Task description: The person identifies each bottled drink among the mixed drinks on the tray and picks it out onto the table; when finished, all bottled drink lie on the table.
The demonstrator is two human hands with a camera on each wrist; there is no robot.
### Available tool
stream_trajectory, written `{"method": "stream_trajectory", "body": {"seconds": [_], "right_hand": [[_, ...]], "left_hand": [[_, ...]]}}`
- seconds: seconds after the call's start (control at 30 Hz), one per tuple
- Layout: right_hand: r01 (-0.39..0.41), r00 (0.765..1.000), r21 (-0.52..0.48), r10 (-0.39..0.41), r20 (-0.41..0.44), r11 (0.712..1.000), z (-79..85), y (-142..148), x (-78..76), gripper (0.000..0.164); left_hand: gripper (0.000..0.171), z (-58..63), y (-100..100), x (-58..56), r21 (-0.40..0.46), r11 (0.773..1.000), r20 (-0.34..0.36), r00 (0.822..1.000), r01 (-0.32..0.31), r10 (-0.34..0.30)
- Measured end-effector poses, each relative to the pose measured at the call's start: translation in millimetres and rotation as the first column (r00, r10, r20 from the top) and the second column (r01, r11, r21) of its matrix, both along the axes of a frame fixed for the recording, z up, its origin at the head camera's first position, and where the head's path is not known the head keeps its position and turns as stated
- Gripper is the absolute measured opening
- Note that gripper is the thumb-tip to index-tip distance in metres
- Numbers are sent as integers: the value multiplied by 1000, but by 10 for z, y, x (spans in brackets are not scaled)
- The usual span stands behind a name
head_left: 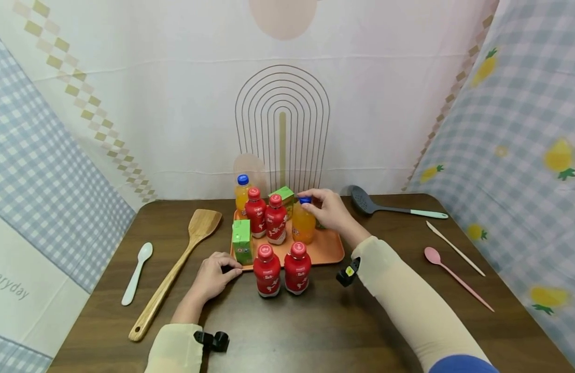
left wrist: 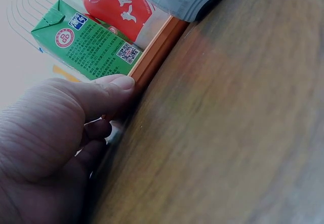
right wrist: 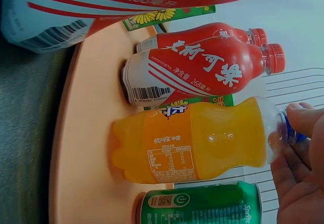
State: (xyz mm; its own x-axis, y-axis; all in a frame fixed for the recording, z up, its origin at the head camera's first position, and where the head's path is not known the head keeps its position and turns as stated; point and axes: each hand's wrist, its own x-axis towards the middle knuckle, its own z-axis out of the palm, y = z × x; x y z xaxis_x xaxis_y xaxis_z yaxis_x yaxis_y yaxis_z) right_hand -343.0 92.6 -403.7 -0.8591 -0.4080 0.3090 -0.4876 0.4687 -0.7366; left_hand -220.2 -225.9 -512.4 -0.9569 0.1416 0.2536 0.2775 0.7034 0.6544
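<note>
My right hand [head_left: 331, 210] pinches the blue cap of an orange soda bottle [head_left: 303, 226], which stands upright on an orange tray [head_left: 326, 249]. At the tray's front left corner, my left hand [head_left: 212, 274] grips the rim, thumb on top in the left wrist view. Beside that thumb is a green drink carton [left wrist: 86, 41]. Two red bottles [head_left: 276, 223] stand mid-tray, with another orange soda bottle [head_left: 241, 196] and a second green carton [head_left: 283, 195] behind. A green soda can [right wrist: 202, 204] is next to the held bottle in the right wrist view.
Two more red bottles [head_left: 268, 274] stand in front of the tray. To the left lie a wooden spatula [head_left: 189, 251] and a white spoon [head_left: 138, 272]. On the right are a dark skimmer [head_left: 364, 202], a pink spoon [head_left: 434, 255] and a pale thin knife-like utensil [head_left: 455, 247].
</note>
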Motion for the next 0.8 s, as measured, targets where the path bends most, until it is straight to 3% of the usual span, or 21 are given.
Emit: {"method": "stream_trajectory", "body": {"seconds": [0.5,0.8], "right_hand": [[-15,999,-86,19,44,996,-53,266,219,26],[-52,996,-78,46,-72,996,-85,402,267,25]], "left_hand": [[8,-5,-9,4,-9,1000,29,1000,-8,8],[5,-7,-8,1,-13,1000,20,1000,-5,5]]}}
